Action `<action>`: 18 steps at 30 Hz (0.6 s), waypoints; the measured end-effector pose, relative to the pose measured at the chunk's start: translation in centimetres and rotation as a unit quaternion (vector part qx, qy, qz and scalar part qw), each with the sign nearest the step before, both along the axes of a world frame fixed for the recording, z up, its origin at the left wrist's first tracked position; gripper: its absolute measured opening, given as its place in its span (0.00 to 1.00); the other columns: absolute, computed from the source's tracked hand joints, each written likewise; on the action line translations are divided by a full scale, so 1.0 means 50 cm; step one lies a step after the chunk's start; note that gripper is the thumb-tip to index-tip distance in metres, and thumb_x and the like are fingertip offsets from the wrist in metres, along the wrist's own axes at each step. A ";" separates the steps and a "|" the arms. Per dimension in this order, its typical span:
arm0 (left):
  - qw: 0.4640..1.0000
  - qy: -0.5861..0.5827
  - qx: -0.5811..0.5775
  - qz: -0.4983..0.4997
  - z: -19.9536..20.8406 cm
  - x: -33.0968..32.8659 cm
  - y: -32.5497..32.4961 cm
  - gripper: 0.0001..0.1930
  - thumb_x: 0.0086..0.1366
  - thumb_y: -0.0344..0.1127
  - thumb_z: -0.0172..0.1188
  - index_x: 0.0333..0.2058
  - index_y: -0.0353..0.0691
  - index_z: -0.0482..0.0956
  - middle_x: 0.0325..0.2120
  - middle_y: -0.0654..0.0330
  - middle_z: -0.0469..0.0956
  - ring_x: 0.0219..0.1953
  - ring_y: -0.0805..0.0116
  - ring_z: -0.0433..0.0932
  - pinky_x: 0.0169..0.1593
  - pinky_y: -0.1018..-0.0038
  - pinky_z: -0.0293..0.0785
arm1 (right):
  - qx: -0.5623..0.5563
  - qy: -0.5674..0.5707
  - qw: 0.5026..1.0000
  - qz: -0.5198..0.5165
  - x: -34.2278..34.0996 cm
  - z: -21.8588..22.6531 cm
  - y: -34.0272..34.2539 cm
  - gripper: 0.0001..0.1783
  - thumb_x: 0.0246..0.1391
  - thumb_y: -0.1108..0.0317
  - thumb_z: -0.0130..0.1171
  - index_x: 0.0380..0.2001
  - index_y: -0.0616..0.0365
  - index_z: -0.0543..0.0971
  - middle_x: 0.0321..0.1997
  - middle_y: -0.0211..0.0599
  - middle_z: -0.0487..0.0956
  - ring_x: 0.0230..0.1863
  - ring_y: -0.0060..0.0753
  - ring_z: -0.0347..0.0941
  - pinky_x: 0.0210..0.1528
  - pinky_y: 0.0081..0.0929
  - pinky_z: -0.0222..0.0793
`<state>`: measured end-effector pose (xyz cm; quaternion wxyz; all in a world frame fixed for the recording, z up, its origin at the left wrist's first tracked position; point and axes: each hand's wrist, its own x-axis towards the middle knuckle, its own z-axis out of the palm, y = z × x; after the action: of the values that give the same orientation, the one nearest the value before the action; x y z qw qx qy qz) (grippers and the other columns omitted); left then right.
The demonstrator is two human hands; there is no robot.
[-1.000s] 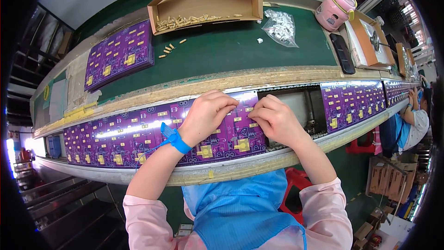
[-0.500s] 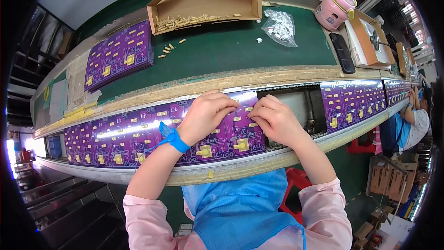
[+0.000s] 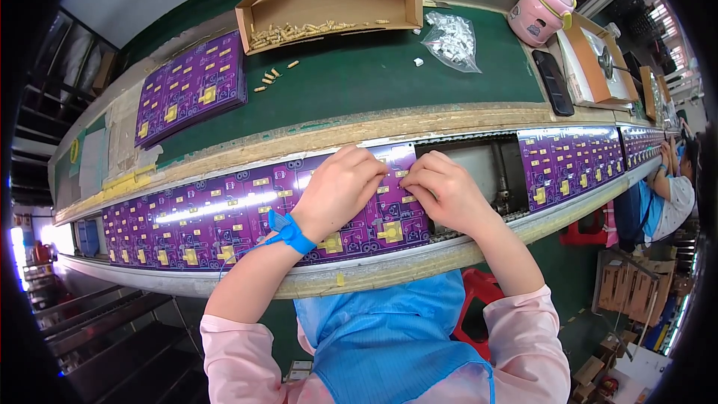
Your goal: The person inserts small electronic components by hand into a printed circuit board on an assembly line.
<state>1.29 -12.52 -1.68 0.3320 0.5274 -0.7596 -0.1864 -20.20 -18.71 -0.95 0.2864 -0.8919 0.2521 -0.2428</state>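
The person in the blue apron [image 3: 396,329] has both hands over a purple circuit board [image 3: 390,213], which lies flat at the right end of a long row of boards [image 3: 217,217] set in the track. The left hand [image 3: 340,187] covers the board's upper left part, fingers curled and tips drawn close together; whether something tiny sits between them I cannot tell. The right hand [image 3: 449,191] comes in over the board's right edge, thumb and fingers nearly meeting just above the surface, and I cannot tell what, if anything, they pinch. A blue wrist strap [image 3: 292,232] circles the left wrist, to the left of the board.

Right of the board, beyond a gap in the track, lie more purple boards [image 3: 572,164]. Beyond the board, on the green desk [image 3: 336,90], stands an open cardboard box [image 3: 336,0] with small brass-coloured parts [image 3: 307,31] along its near side. A few loose parts [image 3: 268,79] and a stack of boards [image 3: 191,90] sit farther left of it. Beyond the board to the right are a clear bag of white pieces [image 3: 452,41], a pink pot [image 3: 537,19] and a black phone [image 3: 553,82]. A co-worker [image 3: 669,202] is well apart from the board, far to its right.
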 end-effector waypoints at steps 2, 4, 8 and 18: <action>1.000 -0.015 0.005 -0.006 0.005 0.000 0.001 0.04 0.57 0.26 0.63 0.33 0.36 0.81 0.33 0.56 0.76 0.39 0.55 0.76 0.42 0.64 0.75 | 0.002 0.000 1.000 0.002 0.000 0.000 0.000 0.05 0.46 0.77 0.62 0.30 0.59 0.81 0.33 0.35 0.76 0.39 0.41 0.74 0.40 0.35 0.73; 0.999 -0.034 -0.003 -0.009 0.013 -0.004 0.001 0.04 0.57 0.26 0.63 0.33 0.36 0.80 0.32 0.56 0.76 0.39 0.56 0.76 0.42 0.64 0.75 | 0.002 -0.003 1.000 0.001 0.000 0.000 0.001 0.06 0.46 0.78 0.62 0.30 0.59 0.81 0.33 0.35 0.76 0.39 0.41 0.74 0.40 0.35 0.73; 0.996 -0.087 -0.026 -0.015 0.016 -0.011 0.001 0.06 0.57 0.27 0.63 0.34 0.37 0.80 0.31 0.57 0.76 0.39 0.56 0.76 0.42 0.64 0.75 | -0.001 -0.001 1.000 0.000 0.000 -0.001 0.002 0.07 0.46 0.78 0.62 0.31 0.60 0.80 0.34 0.36 0.76 0.39 0.41 0.74 0.41 0.36 0.73; 0.989 -0.089 -0.076 0.087 0.053 0.036 -0.019 0.13 0.62 0.35 0.61 0.43 0.33 0.79 0.29 0.50 0.78 0.37 0.51 0.76 0.42 0.59 0.75 | -0.038 0.004 0.999 -0.001 0.002 0.000 0.004 0.08 0.44 0.81 0.63 0.30 0.61 0.80 0.34 0.37 0.78 0.38 0.42 0.76 0.39 0.35 0.75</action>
<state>3.10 -13.48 0.98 0.3175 0.5789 -0.7494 -0.0506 -20.11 -18.49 -0.94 0.2508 -0.9030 0.2442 -0.2491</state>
